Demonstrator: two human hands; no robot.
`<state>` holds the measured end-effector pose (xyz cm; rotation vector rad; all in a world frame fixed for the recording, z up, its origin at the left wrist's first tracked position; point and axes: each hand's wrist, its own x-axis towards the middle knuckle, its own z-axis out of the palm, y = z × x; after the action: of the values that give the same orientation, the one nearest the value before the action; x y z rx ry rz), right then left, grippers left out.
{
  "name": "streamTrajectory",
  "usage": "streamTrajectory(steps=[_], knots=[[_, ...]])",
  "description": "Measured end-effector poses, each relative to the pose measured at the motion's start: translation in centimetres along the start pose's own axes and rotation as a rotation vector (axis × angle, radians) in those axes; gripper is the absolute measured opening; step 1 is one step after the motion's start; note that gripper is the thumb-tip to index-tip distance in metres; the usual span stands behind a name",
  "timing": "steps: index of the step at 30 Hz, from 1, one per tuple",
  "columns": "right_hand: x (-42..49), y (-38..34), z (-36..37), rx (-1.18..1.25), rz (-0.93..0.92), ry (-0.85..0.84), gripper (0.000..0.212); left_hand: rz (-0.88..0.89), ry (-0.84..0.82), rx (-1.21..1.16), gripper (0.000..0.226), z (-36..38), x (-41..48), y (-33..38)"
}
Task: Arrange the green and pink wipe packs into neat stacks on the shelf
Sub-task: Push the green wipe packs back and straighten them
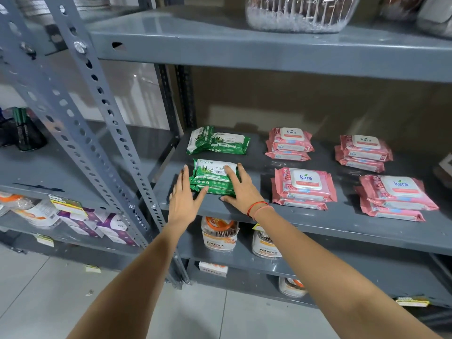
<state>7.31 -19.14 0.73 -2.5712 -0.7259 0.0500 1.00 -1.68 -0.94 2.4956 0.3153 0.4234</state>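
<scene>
Both hands flank the front stack of green wipe packs (214,178) at the near left edge of the grey metal shelf (318,223). The left hand (185,199) is flat and open, fingers straight, its thumb touching the stack's left front corner. The right hand (241,189) is spread open too, fingers laid over the stack's right side and top, pressing rather than gripping; red threads circle its wrist.

Behind this stack lies a second green stack (217,141), its top pack skewed and tilted up at the left. To the right sit four pink stacks in two rows: back left (289,143), back right (363,152), front left (303,188) and front right (396,198), each several packs high with a white flip lid on top.

The shelf is painted steel with perforated uprights (102,133). Orange-lidded jars (219,234) stand on the level below, and pale floor tiles (49,289) show underneath.
</scene>
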Motion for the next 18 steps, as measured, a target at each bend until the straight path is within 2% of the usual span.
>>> streamTrajectory(steps=[3, 6, 10, 18], knots=[[-0.3, -0.1, -0.5, -0.068, -0.081, 0.085, 0.083, -0.018, 0.013, 0.081, 0.084, 0.6, -1.7, -0.9], [-0.2, -0.4, -1.6, -0.099, -0.19, 0.155, 0.074, 0.043, -0.041, 0.234, 0.086, 1.5, -2.9, -2.4], [1.8, -0.9, -2.9, -0.117, -0.25, 0.194, 0.061, 0.118, -0.089, 0.357, 0.092, 1.6, -2.3, -3.2], [8.4, -3.5, -4.4, -0.104, -0.242, 0.124, 0.05, 0.166, -0.156, 0.421, 0.104, 1.3, -1.8, -3.2]])
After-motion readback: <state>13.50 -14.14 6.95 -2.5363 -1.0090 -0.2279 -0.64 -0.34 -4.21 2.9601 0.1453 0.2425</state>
